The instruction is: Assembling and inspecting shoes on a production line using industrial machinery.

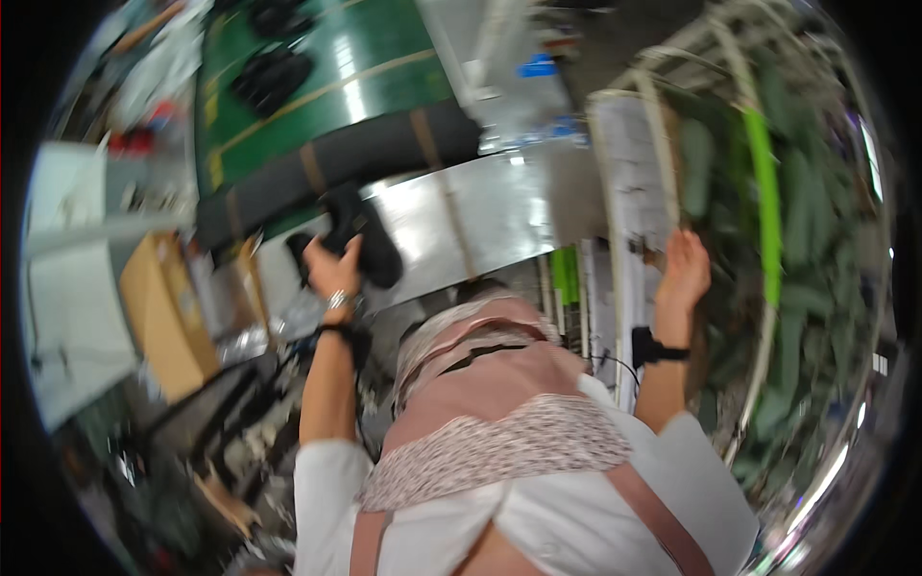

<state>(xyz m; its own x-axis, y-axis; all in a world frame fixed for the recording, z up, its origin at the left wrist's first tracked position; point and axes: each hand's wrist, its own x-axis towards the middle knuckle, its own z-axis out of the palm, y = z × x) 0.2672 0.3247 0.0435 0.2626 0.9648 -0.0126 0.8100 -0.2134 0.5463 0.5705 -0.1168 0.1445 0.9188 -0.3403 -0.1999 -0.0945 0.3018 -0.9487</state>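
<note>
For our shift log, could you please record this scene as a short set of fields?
Left hand: holding a black shoe-like item, blurred
Right hand: open, apparently empty, beside the pale-framed rack; contact unclear
Ahead: green surface bearing dark items; black roll along its near edge
Person's left: cardboard box

a soft-looking black shoe-shaped item [380,252], blurred, is gripped in the left hand [334,269] with its long rounded part slanting down to the right of the fingers, beside the shiny metal table [499,211], and its finer details cannot be made out.
</note>
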